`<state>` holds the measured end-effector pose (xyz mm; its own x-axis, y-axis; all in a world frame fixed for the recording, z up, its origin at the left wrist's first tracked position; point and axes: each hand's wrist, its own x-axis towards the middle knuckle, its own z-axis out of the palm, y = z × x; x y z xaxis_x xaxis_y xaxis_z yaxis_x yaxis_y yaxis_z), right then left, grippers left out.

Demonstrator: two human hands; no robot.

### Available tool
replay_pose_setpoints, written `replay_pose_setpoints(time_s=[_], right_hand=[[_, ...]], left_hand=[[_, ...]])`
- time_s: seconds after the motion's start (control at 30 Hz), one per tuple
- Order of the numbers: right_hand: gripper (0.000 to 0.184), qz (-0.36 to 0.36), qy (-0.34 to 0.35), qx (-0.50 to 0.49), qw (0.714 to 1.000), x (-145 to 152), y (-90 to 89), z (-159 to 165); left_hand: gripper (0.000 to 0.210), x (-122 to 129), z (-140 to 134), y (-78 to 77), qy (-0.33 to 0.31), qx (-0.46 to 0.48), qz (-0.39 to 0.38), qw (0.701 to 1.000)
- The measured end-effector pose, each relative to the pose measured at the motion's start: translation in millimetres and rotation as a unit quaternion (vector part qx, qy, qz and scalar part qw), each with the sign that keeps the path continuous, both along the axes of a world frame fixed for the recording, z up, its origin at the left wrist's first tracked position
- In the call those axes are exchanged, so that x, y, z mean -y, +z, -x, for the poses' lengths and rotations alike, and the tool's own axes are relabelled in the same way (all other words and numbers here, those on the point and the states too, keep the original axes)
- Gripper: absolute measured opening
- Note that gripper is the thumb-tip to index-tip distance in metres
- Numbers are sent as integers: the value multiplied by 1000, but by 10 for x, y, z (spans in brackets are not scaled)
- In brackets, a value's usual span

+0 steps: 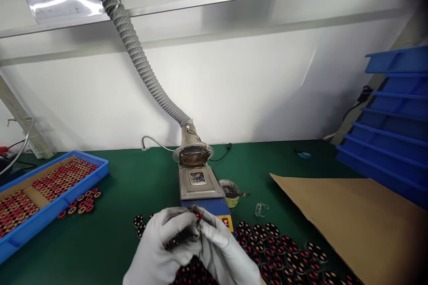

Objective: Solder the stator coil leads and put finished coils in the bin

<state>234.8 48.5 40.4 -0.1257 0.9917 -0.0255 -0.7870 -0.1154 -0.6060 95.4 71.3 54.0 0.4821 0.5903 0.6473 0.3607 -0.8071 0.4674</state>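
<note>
My left hand (167, 242) and my right hand (222, 245), both in white gloves, meet at the bottom centre. Their fingertips are pinched together around a small dark part with red bits (198, 217); the gloves cover most of it. Below and between them lie several round black parts with red spots (198, 270). More such discs (274, 258), some with tan spots, spread over the green tabletop on my right. Just beyond the fingers stands a blue heated pot (202, 182) with a steel top and a small square well of shiny metal.
A grey flexible duct (143, 64) runs down to a hood behind the pot. Beside the pot sits a small cup (230, 189) with a tool across it. A blue tray (60, 191) of discs stands left; brown cardboard (361, 218) and stacked blue trays (394, 124) are right.
</note>
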Motion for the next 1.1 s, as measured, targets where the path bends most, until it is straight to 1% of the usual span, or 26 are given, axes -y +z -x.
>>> replay_pose_setpoints(time_s=[0.07, 0.13, 0.23, 0.3, 0.4, 0.47, 0.53, 0.63, 0.7, 0.8, 0.87, 0.93, 1.0, 1.1], right_hand=[[31, -1, 27, -9, 1000, -22, -4, 37], [30, -3, 50, -15, 999, -56, -32, 71], [32, 7, 40, 1, 999, -106, -122, 91], [35, 19, 29, 14, 999, -133, -177, 82], [36, 38, 37, 6, 999, -154, -191, 48], [36, 47, 47, -12, 998, -150, -160, 28], [35, 46, 54, -20, 997, -138, -119, 25], [33, 14, 48, -11, 999, -133, -49, 60], [33, -14, 46, -6, 999, -141, 22, 89], [33, -26, 50, 16, 998, -145, 187, 80], [33, -21, 49, 27, 998, -138, 303, 26], [34, -14, 53, 16, 998, -131, 380, -57], [34, -6, 51, -7, 999, -135, 401, -151], [25, 10, 52, -54, 997, -176, 359, -276]], left_hand=[[28, -9, 51, 9, 9, -7, 26, 1000], [21, -16, 70, 15, 31, -1, 41, 999], [16, -44, 53, -7, 46, 29, 54, 997], [15, -73, 49, -39, 50, 55, 75, 994], [19, -105, 86, -70, 81, 122, 142, 979], [22, -103, 116, -54, 112, 160, 193, 962], [25, -78, 118, -3, 123, 149, 228, 954], [32, -15, 49, 100, 93, 87, 227, 965], [27, 21, -20, 159, 79, 87, 205, 972], [16, 35, -113, 213, 67, 162, 180, 968], [13, 21, -163, 233, 48, 219, 182, 957], [10, 0, -208, 245, 44, 257, 194, 946], [9, -22, -246, 250, 51, 284, 207, 935], [9, -58, -298, 236, 76, 319, 227, 917]])
